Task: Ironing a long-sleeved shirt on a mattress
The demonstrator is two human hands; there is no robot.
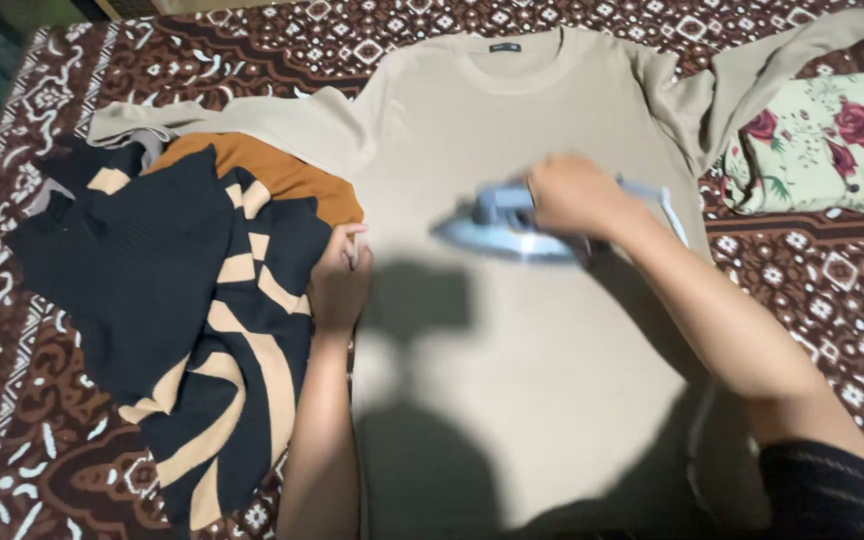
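Patterned maroon cloth [12, 420] under beige shirt [512, 340], dark neck label [504, 47].

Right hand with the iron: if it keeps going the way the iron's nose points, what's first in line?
The right hand holds the blue iron nose-left on the beige shirt. That line likely crosses bare shirt, then meets the left hand at the shirt's edge; motion blur makes the heading approximate.

Under the right hand [574, 195], a pale blue iron [500, 225] on a plain beige shirt [522, 340]. Beside the left hand [340, 280], a black-and-tan striped garment [182, 300] (orange cloth [282, 170] above it).
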